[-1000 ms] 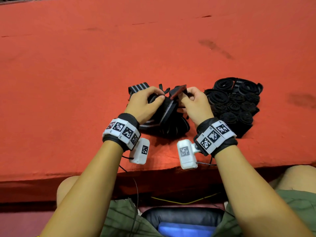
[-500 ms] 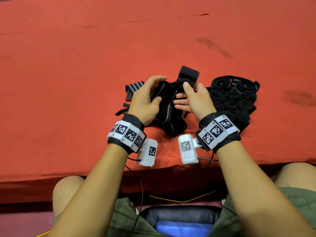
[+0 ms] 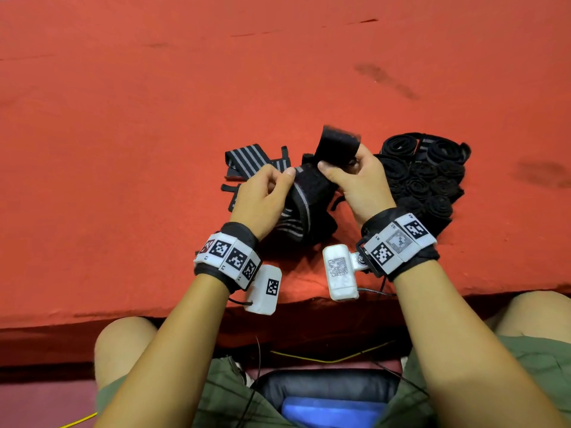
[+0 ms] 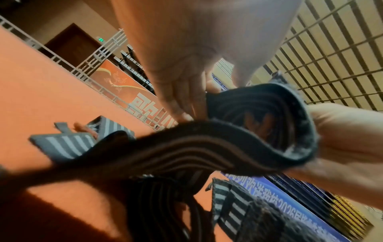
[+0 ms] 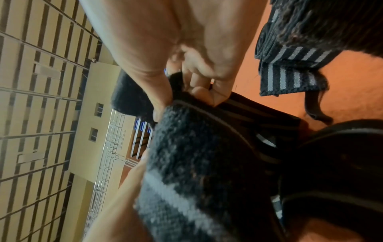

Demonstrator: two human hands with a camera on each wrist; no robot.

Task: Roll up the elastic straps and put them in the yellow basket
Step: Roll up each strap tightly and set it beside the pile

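Observation:
Both hands hold one black elastic strap with grey stripes point(image 3: 309, 196) just above the red table. My right hand point(image 3: 340, 164) pinches its fuzzy black end point(image 3: 338, 145), which stands up and bends over into a loop point(image 4: 269, 131). My left hand point(image 3: 282, 180) grips the strap's body from the left, thumb on top. The rest of the strap hangs down onto a heap of loose straps point(image 3: 306, 233). In the right wrist view the strap point(image 5: 196, 155) fills the foreground under my thumb point(image 5: 149, 78). No yellow basket is in view.
Several rolled black straps point(image 3: 426, 177) lie packed together on the table right of my right hand. Loose striped straps point(image 3: 247, 159) lie flat left of my left hand. The red cloth table point(image 3: 154, 118) ends at a front edge point(image 3: 123, 316) above my knees.
My right hand has lifted the strap's black end and bent it over, now pinching it between thumb and fingers. My left hand shifted its grip to the strap's body; both hands drew closer together.

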